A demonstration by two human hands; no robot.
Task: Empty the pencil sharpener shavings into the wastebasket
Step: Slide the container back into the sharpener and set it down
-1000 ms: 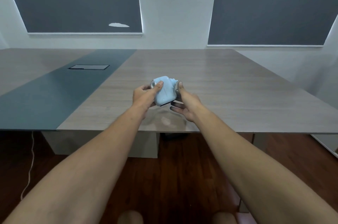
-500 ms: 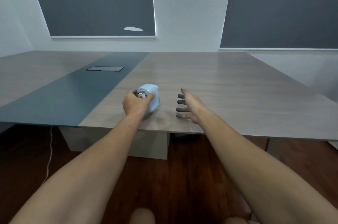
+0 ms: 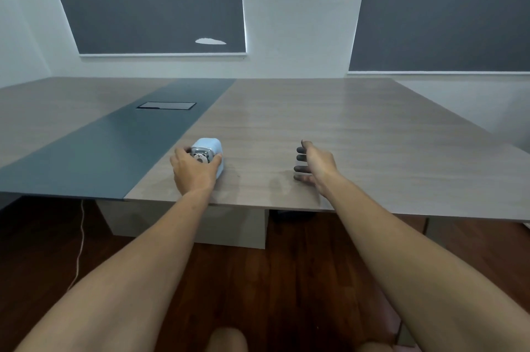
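A pale blue pencil sharpener [image 3: 210,147] with a panda face on its near end rests on the wooden table [image 3: 344,133], close to the front edge. My left hand [image 3: 193,172] wraps around its near end, thumb on the left and fingers on the right. My right hand [image 3: 314,165] hovers just over the table to the right, fingers spread, holding nothing. No wastebasket is in view.
A dark teal strip [image 3: 114,145] runs down the table left of the sharpener, with a cable hatch [image 3: 166,105] set in it. A white cable [image 3: 80,242] hangs to the dark wooden floor. A dark object [image 3: 289,215] sits under the table edge.
Both hands held the sharpener above the table a second ago. The right hand let go and moved right; the left hand set the sharpener down on the table to the left.
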